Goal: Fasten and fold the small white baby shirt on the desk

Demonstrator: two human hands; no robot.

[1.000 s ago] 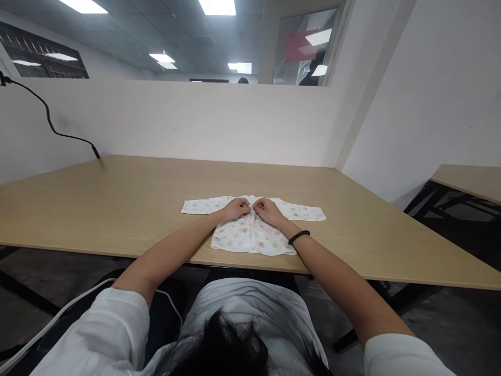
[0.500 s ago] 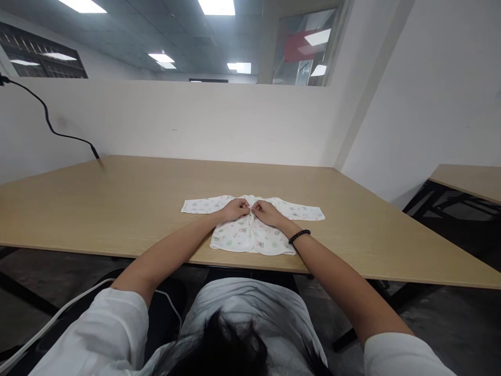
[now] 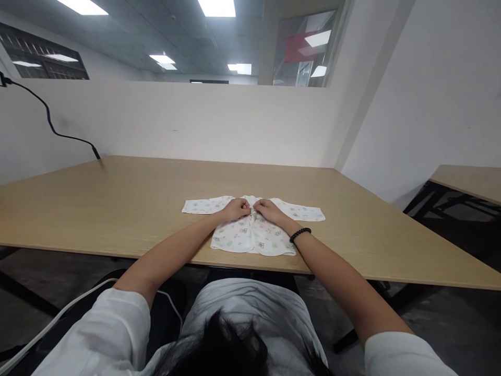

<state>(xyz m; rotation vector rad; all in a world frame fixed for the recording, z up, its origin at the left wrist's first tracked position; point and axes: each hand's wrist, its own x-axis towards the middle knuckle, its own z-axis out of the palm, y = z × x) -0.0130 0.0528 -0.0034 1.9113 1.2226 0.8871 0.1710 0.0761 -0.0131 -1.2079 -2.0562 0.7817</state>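
A small white baby shirt with a pastel print lies spread on the table, its sleeves stretched out to both sides. My left hand pinches the front opening of the shirt just below the collar. Close beside it, my right hand pinches the other front edge, with the fingertips of the two hands nearly touching. Whatever fastener sits between the fingers is hidden. The lower front hangs open slightly toward the table's near edge. A black beaded bracelet circles my right wrist.
The wooden table meets a low white partition at the back. A black cable comes down at the far left corner. A white cable runs beside my left arm. Another table stands at the right.
Almost nothing differs. Both hands stay at the shirt's front opening, with only slight finger movement, and the shirt keeps its place.
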